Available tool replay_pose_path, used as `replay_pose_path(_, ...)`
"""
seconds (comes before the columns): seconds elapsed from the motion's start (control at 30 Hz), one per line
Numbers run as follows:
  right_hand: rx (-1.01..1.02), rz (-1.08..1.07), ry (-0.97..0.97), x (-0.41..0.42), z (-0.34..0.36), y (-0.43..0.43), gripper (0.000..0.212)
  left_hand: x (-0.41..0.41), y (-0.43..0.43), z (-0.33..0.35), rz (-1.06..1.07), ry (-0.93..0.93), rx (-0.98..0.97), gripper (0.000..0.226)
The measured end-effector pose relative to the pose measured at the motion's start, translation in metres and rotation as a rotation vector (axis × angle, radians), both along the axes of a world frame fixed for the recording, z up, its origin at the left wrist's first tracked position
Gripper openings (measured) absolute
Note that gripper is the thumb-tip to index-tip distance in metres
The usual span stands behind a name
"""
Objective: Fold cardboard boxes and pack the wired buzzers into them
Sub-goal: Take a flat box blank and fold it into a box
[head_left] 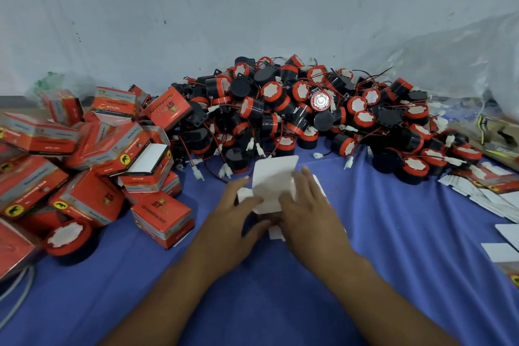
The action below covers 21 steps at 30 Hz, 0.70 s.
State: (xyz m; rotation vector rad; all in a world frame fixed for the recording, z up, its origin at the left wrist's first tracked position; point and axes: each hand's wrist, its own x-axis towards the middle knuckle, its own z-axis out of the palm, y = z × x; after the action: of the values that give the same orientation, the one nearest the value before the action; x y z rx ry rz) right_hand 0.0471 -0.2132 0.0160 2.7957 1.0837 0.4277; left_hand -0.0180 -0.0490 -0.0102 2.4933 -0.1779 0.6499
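At mid bench (393,261), before the buzzers (309,109), the half-folded box (273,177) is pinched in the grip of the left hand (238,205) and pressed flat-fingered by the right hand (306,205); creases should be squared before the flap is tucked.

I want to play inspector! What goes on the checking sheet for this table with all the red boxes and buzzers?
Surface: blue cloth, wrinkled.
Job's things: white unfolded box under both hands; buzzer pile behind it; folded red boxes heaped at left; flat box blanks at right.
Clutter: one loose buzzer beside the boxes at left.
Hands: left hand holds the unfolded box's edge; right hand presses flat on it.
Cables: red and black buzzer wires with white plugs spill from the pile; grey cable at lower left.
Surroundings: white sheet behind; clear plastic bag at right.
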Motion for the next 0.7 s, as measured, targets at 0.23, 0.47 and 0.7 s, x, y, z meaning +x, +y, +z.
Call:
replay_pose_path(0.23, 0.448, -0.046, 0.54, 0.002, -0.003, -0.004, 0.086, 0.007, 0.014, -0.006, 0.061, 0.18, -0.151, 0.065)
replay_pose_path(0.47, 0.8, -0.13, 0.655, 0.03, 0.008, 0.0, 0.075, 0.003, 0.02, -0.005, 0.2, 0.203, -0.353, 0.061)
replay_pose_path(0.7, 0.554, 0.196, 0.606, 0.129, 0.035, 0.064, 0.041, -0.002, 0.017, -0.002, 0.256, 0.198, -0.305, 0.049)
